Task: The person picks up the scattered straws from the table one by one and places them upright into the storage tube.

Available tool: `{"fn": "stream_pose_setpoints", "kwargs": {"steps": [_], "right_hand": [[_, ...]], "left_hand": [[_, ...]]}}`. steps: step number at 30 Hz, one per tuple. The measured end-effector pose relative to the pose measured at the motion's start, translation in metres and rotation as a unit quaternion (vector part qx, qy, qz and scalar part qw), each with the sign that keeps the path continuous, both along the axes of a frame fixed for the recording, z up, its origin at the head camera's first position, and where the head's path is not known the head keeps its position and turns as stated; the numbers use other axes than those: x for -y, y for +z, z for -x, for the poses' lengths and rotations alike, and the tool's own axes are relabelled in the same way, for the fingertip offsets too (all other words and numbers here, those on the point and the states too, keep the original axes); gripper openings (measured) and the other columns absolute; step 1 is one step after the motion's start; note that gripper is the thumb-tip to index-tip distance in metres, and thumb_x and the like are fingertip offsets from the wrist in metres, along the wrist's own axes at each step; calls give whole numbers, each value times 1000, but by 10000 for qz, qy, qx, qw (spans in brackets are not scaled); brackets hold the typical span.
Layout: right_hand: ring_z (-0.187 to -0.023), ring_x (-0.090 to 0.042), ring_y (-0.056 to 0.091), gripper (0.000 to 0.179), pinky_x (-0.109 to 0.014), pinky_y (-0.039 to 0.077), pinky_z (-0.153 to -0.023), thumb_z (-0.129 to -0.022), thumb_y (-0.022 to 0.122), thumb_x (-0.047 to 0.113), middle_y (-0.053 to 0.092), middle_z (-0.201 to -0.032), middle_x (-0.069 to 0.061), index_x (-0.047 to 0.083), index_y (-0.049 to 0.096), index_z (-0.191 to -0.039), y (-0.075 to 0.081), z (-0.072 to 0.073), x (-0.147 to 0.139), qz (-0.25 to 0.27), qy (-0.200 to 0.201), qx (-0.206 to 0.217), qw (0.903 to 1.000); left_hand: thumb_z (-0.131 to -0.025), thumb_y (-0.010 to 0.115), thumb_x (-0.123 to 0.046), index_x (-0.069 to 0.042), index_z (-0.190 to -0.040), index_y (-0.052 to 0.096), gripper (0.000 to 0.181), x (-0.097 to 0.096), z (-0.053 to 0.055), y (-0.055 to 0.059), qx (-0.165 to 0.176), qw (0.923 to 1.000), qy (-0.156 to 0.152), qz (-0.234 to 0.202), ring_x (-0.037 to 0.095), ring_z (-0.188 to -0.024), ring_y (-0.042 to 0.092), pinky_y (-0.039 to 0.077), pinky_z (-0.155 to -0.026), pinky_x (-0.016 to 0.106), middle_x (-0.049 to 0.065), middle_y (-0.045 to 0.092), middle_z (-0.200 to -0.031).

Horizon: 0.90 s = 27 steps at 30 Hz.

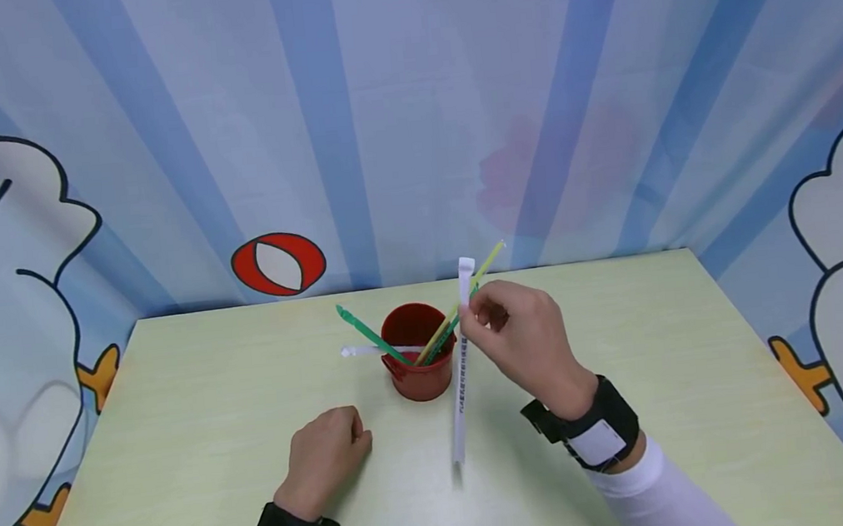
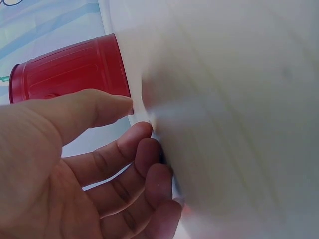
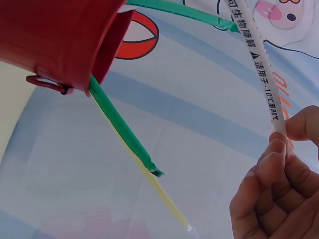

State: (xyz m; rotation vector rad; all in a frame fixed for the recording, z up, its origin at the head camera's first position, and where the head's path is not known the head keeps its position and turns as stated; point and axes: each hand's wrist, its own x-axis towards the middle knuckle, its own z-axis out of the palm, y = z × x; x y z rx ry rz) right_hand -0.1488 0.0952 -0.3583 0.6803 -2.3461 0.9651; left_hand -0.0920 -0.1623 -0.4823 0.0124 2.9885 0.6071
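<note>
My right hand (image 1: 521, 334) pinches a white paper-wrapped straw (image 1: 461, 385) near its upper end, between thumb and fingers. Dark printing runs along the wrapper, and the straw hangs nearly upright just right of a small red bucket (image 1: 420, 384). Two green straws (image 1: 371, 334), a yellow straw (image 3: 167, 196) and another white wrapped straw (image 1: 360, 351) lean out of the bucket. On the table in front of the bucket rests my left hand (image 1: 327, 455), its fingers loosely curled with nothing in them. In the left wrist view its thumb and fingertips (image 2: 159, 181) are apart.
The pale wooden table (image 1: 202, 416) ends at a blue striped curtain (image 1: 408, 114) behind the bucket. White cartoon figures (image 1: 6, 333) are printed on the cloth at both sides. Each wrist wears a black strap (image 1: 601, 427).
</note>
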Motion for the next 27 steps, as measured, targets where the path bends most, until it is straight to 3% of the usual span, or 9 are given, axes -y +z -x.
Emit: {"fn": "stream_pose_setpoints", "kwargs": {"steps": [19,27], "right_hand": [[-59,-15,58,5,-31,50,-58,-87,71,4,65,-70,-9,2,68,-83,33,13,-5,602,54,-822,9948],[-59,-19,60,6,-20,47,-61,-87,70,2,67,-71,-13,-2,68,-82,41,21,-5,904,-14,-1134,9894]], "left_hand": [[-86,70,-14,-14,-69,56,22,1,0,-1,54,10000,-15,31,13,-56,44,31,-50,28,-2,49,-62],[-86,69,-14,-14,-68,56,22,1,1,-1,24,10000,-24,15,13,-56,44,32,-50,28,-2,50,-62]]}}
